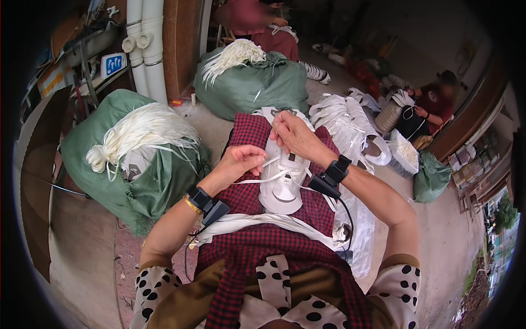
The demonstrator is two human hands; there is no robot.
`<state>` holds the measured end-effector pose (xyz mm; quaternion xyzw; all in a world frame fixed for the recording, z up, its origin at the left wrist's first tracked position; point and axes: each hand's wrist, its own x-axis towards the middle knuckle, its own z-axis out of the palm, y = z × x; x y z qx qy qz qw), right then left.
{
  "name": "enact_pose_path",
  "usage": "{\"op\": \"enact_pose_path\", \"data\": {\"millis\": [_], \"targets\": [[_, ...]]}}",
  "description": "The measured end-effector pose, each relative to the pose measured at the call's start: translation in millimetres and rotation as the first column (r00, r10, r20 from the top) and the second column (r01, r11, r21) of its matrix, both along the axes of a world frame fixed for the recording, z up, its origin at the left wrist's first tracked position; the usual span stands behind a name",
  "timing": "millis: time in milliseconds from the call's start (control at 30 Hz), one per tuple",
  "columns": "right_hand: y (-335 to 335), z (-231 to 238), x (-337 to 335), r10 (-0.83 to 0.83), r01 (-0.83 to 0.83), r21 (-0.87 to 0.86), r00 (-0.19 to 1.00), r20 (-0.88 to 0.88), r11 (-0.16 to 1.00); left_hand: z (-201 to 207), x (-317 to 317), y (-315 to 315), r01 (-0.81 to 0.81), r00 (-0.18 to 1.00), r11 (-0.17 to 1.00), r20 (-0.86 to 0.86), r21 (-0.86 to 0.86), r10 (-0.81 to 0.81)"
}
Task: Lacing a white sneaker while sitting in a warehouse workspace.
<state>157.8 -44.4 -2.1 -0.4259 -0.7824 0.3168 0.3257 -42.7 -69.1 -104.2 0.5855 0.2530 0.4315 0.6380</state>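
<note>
A white sneaker [281, 193] lies on my lap over a red-and-black checked apron [246, 200], its toe pointing toward me. White shoelace [262, 180] runs through its lower eyelets, with loose ends trailing to both sides. My left hand [241, 163] is beside the shoe's left edge, thumb and forefinger pinched on a lace end. Above the shoe's upper part is my right hand [296, 137], its fingers curled together in a pinch. What that hand holds, if anything, is hidden by the fingers. A bundle of white laces [257, 221] lies across my lap.
Green sacks stand at the left [82, 142] and ahead [246, 90], topped with white lace bundles [153, 126]. Stacked white shoes [342, 123] are close on my right, near a clear bag [402, 153] of pale pieces. Two people [438, 101] sit farther back.
</note>
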Motion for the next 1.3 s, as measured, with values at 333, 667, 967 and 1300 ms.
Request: {"op": "enact_pose_path", "data": {"millis": [333,667,967,1300], "targets": [[-14.7,81.8,-23.9,0.321,-0.362,-0.128,0.911,-0.259,0.923,25.8,6.1,7.8,-0.137,0.988,0.988,0.058,-0.074,0.142],[-172.6,37.2,38.8,0.331,-0.340,0.108,0.939,0.091,0.934,57.5,44.7,6.8,-0.099,0.885,0.899,-0.374,0.427,0.275],[-171.4,-3.0,32.3,0.454,-0.440,0.322,0.890,0.035,0.838,66.4,59.0,4.2,0.023,0.695,0.679,-0.500,0.733,0.516],[-167.6,-10.1,28.6,0.514,-0.481,0.348,0.858,-0.004,0.805,58.0,68.8,8.9,0.093,0.641,0.495,-0.432,0.864,0.634]]}}
